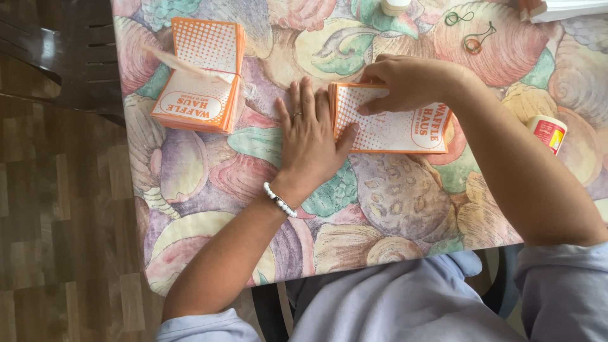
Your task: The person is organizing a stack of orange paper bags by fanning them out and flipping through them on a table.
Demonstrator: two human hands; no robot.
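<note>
Right now the fingertips of the right hand (405,82) press down on the top of an orange-and-white paper stack (389,120), fingers curled but pinching nothing that I can see. Beside that stack, touching its left edge, the left hand (310,136) lies flat and open, thumb on the stack's corner.

Well to the left of it sits a second stack (202,76), apparently already tied with a band. So I'd judge one is finished and one is being squared up.

Beyond the stack lie two loose rubber bands (472,38); to its right, a small bottle (550,132) on the shell-patterned tablecloth (392,209).
</note>
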